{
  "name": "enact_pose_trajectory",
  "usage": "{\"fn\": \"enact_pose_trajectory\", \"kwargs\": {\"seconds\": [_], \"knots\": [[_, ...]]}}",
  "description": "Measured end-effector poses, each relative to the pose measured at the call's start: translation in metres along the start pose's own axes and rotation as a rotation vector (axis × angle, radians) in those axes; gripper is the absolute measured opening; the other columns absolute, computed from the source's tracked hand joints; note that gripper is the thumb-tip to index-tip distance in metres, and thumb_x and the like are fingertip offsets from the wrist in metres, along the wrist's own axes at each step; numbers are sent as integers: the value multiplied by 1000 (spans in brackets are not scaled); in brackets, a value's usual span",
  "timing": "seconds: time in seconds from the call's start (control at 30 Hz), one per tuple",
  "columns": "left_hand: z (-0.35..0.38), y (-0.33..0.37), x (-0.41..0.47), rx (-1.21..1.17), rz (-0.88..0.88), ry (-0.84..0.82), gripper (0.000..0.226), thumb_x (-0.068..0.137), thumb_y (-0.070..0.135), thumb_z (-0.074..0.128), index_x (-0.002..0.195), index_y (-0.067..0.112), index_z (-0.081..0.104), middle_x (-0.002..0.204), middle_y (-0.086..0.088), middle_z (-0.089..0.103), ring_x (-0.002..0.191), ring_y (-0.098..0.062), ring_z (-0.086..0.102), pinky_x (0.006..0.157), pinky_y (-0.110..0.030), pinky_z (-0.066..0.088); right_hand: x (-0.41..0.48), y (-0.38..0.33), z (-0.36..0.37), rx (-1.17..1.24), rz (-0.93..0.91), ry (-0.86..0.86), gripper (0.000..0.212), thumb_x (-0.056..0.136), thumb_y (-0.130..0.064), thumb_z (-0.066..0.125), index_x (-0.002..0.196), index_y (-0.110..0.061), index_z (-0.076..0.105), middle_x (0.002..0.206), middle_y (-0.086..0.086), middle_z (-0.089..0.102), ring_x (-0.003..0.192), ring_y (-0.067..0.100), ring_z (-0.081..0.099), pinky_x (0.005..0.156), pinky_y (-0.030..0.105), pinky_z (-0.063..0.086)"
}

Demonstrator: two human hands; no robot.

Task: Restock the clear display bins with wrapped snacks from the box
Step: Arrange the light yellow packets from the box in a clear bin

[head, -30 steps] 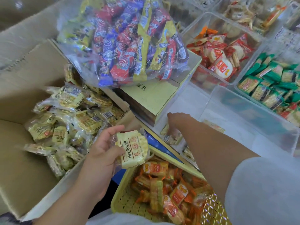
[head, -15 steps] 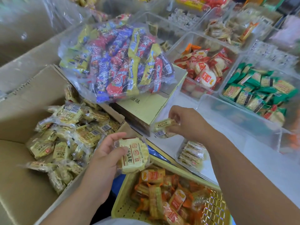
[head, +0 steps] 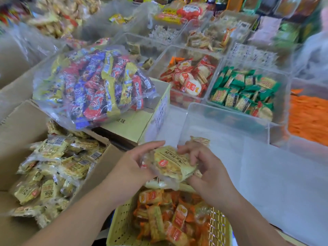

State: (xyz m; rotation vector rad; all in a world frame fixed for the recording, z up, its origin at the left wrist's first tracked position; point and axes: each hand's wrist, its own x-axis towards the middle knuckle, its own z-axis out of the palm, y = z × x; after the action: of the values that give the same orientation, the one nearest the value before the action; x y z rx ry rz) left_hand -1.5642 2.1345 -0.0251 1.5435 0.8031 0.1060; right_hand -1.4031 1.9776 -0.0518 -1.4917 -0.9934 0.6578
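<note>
Fingers [head: 156, 144] of the left hand [head: 132, 166] curled around one edge of a yellow wrapped snack [head: 173, 165], and those of the right hand [head: 211, 176] pinched the opposite edge, with further packets seemingly tucked beneath that palm. Both hands held the packets above a yellow perforated basket [head: 122, 221], just in front of an almost empty clear bin [head: 227, 112]. Matching yellow packets [head: 53, 174] filled the cardboard box [head: 19, 132] on the left. For a clean transfer, the packets were best squared into a flat stack, carried forward over the bin rim, and released low with labels upward. Loose film wrappers looked slippery; a firm edge grip was advisable.
</note>
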Motion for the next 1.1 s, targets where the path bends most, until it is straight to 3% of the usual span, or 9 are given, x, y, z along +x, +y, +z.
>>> {"fn": "enact_pose_trajectory", "kwargs": {"seconds": [0.13, 0.3, 0.4, 0.5, 0.6, 0.7, 0.83, 1.0, 1.1], "knots": [[18, 1, 11, 158, 29, -4, 55, 67, 21, 76, 112, 53, 73, 112, 28, 67, 74, -16, 62, 72, -28, 51, -8, -6, -18, -218, 119, 24, 52, 68, -5, 82, 112, -27, 63, 121, -16, 65, 124, 5, 56, 102, 36, 46], [35, -2, 28, 330, 197, 85, 51, 70, 13, 76, 106, 48, 73, 111, 16, 66, 103, 0, 63, 84, -10, 47, -10, -13, -24, -623, -20, 87, 54, 71, -41, 85, 121, -26, 70, 124, -13, 66, 129, 16, 51, 106, 39, 40], [42, -3, 38, 427, 222, 71, 51, 79, 16, 82, 113, 52, 69, 110, 18, 63, 102, 1, 61, 81, -7, 43, -8, -2, -28, -699, -101, 39, 39, 79, -26, 78, 118, -21, 72, 116, -7, 69, 110, 18, 60, 97, 33, 49], [45, -6, 47, 320, 142, 96, 51, 86, 27, 81, 115, 64, 62, 119, 29, 60, 115, 3, 55, 76, -4, 43, 4, 19, -42, -688, -61, 47, 38, 83, -11, 80, 119, -17, 71, 112, -3, 72, 104, 18, 63, 93, 19, 42], [45, -14, 57, 134, 1, 154, 64, 88, 27, 80, 123, 71, 51, 132, 20, 56, 125, 2, 54, 86, -13, 49, 29, 44, -69, -642, 28, 193, 29, 91, -13, 73, 120, -14, 70, 112, 1, 72, 99, 21, 65, 86, 29, 51], [45, -25, 62, 6, -93, 200, 72, 89, 18, 80, 117, 76, 48, 141, 2, 51, 126, -9, 56, 101, -37, 52, 63, 84, -94, -680, 162, 259, 27, 94, -14, 68, 121, -12, 71, 115, 7, 71, 101, 28, 65, 84, 27, 44], [45, -37, 62, -118, -171, 183, 77, 91, 7, 76, 124, 71, 49, 140, 1, 53, 112, -18, 69, 96, -49, 58, 98, 137, -100, -640, 466, 110, 32, 99, -23, 61, 130, -16, 65, 129, 11, 64, 117, 31, 57, 93, 28, 40], [41, -45, 63, -184, -172, 176, 81, 93, -2, 69, 126, 69, 49, 124, 22, 53, 98, 3, 70, 69, -13, 57, 112, 163, -84, -539, 669, -107, 36, 103, -31, 52, 138, -24, 54, 132, 15, 59, 111, 36, 59, 94, 43, 51], [40, -44, 64, -210, -181, 188, 81, 93, -2, 69, 129, 67, 49, 128, 17, 55, 102, -3, 71, 76, -22, 61, 120, 166, -79, -497, 672, -153, 36, 98, -35, 60, 133, -28, 56, 128, 10, 59, 103, 30, 59, 86, 38, 51]]}}
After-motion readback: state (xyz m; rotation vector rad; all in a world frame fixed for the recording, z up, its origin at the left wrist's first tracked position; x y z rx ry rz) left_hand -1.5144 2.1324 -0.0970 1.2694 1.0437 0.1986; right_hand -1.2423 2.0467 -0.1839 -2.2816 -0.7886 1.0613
